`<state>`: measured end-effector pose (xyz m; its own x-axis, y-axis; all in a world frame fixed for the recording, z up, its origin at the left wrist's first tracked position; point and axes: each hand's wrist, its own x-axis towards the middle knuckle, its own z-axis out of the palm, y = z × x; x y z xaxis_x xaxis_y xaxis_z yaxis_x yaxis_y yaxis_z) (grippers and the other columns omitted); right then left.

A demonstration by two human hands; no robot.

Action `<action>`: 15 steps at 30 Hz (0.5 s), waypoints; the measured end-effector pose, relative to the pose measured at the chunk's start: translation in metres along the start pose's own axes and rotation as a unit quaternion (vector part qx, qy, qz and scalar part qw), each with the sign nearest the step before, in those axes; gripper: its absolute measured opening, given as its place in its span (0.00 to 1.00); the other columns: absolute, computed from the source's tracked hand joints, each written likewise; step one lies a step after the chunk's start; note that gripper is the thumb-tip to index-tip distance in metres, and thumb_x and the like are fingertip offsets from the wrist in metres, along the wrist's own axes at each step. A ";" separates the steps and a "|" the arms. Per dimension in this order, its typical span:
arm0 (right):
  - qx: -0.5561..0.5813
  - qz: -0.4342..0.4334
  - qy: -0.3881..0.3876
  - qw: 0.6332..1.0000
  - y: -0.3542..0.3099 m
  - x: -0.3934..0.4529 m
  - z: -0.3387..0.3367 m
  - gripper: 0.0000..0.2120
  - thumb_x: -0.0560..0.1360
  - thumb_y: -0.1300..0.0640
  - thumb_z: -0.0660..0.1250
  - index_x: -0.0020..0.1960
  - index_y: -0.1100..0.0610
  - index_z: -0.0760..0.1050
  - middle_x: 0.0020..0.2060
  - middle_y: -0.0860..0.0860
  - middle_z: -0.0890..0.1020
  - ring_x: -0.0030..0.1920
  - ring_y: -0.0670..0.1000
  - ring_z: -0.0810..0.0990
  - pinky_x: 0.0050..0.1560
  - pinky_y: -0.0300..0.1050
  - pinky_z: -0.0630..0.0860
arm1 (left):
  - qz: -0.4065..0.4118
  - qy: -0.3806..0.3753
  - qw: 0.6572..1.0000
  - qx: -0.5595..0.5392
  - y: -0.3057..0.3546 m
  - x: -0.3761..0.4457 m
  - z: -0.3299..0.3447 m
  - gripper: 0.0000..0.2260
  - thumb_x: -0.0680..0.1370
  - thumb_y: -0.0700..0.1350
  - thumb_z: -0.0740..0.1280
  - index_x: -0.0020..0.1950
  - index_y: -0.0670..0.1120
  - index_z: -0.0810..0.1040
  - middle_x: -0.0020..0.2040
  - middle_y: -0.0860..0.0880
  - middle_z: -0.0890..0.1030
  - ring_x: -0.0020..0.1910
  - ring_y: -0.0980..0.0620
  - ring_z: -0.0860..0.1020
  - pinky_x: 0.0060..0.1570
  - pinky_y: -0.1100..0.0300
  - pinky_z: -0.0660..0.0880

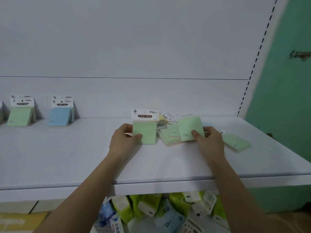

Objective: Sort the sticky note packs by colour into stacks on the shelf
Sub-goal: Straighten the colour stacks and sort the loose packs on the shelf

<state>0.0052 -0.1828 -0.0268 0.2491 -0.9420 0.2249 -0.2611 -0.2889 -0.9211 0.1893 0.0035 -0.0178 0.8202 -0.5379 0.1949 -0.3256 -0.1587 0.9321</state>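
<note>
Left hand (125, 140) grips green pack (145, 132) — "STICKY NOTE".

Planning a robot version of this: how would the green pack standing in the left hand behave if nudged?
The green pack stands on its lower edge, steadied by the left hand, so it would probably tip. It looks like a stiff block, likely light. Its white header card may flex.

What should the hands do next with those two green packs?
Probably carry both to the green stack at far left. The left hand holds one green pack and the right hand another, while mixed colours remain in the pile.
</note>
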 end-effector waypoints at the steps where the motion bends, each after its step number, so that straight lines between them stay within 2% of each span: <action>1: 0.037 -0.010 0.000 0.999 0.000 -0.001 -0.001 0.10 0.72 0.52 0.72 0.51 0.53 0.77 0.44 0.49 0.82 0.47 0.53 0.80 0.47 0.49 0.76 | 0.005 -0.004 1.000 -0.019 0.001 -0.001 0.000 0.07 0.72 0.41 0.72 0.48 0.48 0.78 0.46 0.49 0.83 0.42 0.49 0.82 0.41 0.55 0.79; 3: 0.111 -0.022 0.000 0.994 -0.002 -0.005 -0.005 0.07 0.73 0.59 0.72 0.48 0.55 0.76 0.42 0.50 0.82 0.43 0.52 0.80 0.43 0.45 0.76 | 0.021 -0.016 0.999 -0.044 0.005 -0.003 0.000 0.08 0.74 0.37 0.71 0.51 0.44 0.77 0.47 0.47 0.84 0.39 0.53 0.81 0.36 0.61 0.75; 5: 0.183 -0.022 0.001 0.983 -0.004 -0.008 -0.007 0.07 0.74 0.64 0.71 0.46 0.56 0.73 0.44 0.55 0.83 0.40 0.51 0.80 0.42 0.45 0.78 | 0.029 -0.018 0.997 -0.076 0.008 -0.003 -0.001 0.09 0.75 0.36 0.71 0.53 0.43 0.76 0.47 0.46 0.84 0.37 0.53 0.80 0.35 0.61 0.75; 7: 0.233 -0.025 -0.017 0.972 -0.006 -0.009 -0.009 0.10 0.75 0.67 0.69 0.51 0.56 0.73 0.48 0.57 0.83 0.42 0.51 0.82 0.43 0.45 0.80 | 0.026 -0.012 0.994 -0.106 0.008 -0.004 -0.003 0.10 0.75 0.37 0.71 0.54 0.44 0.76 0.46 0.45 0.84 0.36 0.53 0.80 0.35 0.61 0.75; 10: 0.236 -0.035 -0.073 0.968 -0.009 -0.012 -0.008 0.20 0.75 0.69 0.67 0.62 0.52 0.71 0.47 0.52 0.84 0.45 0.50 0.84 0.44 0.46 0.82 | 0.037 -0.009 0.992 -0.120 0.006 -0.004 -0.005 0.14 0.75 0.38 0.72 0.58 0.47 0.76 0.44 0.46 0.84 0.36 0.52 0.80 0.33 0.61 0.75; 12: 0.217 -0.034 -0.091 0.971 -0.012 -0.014 -0.007 0.19 0.75 0.70 0.66 0.61 0.52 0.70 0.47 0.51 0.83 0.44 0.50 0.83 0.44 0.48 0.82 | 0.045 -0.015 0.990 -0.131 0.006 -0.003 -0.006 0.17 0.74 0.38 0.72 0.61 0.51 0.75 0.43 0.45 0.84 0.37 0.52 0.81 0.32 0.61 0.76; 15: 0.202 -0.016 -0.070 0.977 -0.012 -0.014 -0.005 0.11 0.78 0.66 0.63 0.57 0.54 0.71 0.44 0.48 0.81 0.42 0.48 0.81 0.42 0.50 0.80 | 0.035 -0.029 0.989 -0.143 0.007 -0.006 -0.007 0.17 0.75 0.37 0.71 0.60 0.52 0.75 0.42 0.44 0.84 0.38 0.51 0.81 0.34 0.58 0.78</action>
<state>0.0005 -0.1672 -0.0174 0.3838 -0.8928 0.2358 0.1312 -0.2001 -0.9710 0.1852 0.0110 -0.0104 0.7692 -0.5870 0.2525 -0.2277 0.1175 0.9666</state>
